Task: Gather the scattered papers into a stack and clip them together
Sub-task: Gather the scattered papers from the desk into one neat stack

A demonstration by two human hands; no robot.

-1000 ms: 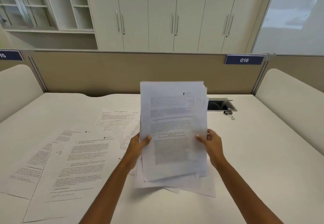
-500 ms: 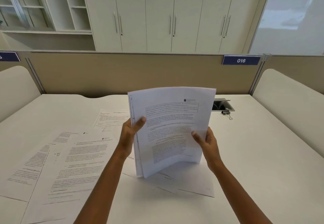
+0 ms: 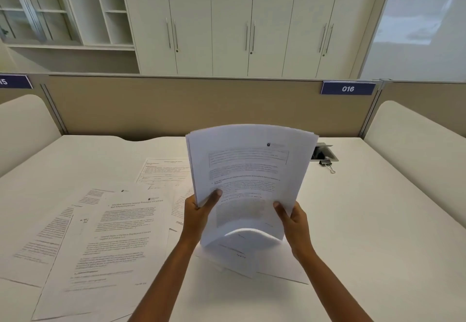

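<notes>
A bowed stack of printed papers (image 3: 248, 183) is held upright above the white desk (image 3: 365, 233), gripped at its left edge by the left hand (image 3: 199, 214) and at its right edge by the right hand (image 3: 293, 220), thumbs in front, while loose sheets (image 3: 111, 241) lie to the left.

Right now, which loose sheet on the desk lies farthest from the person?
The lone sheet behind the others, just left of the held stack; all others lie nearer the person.
</notes>
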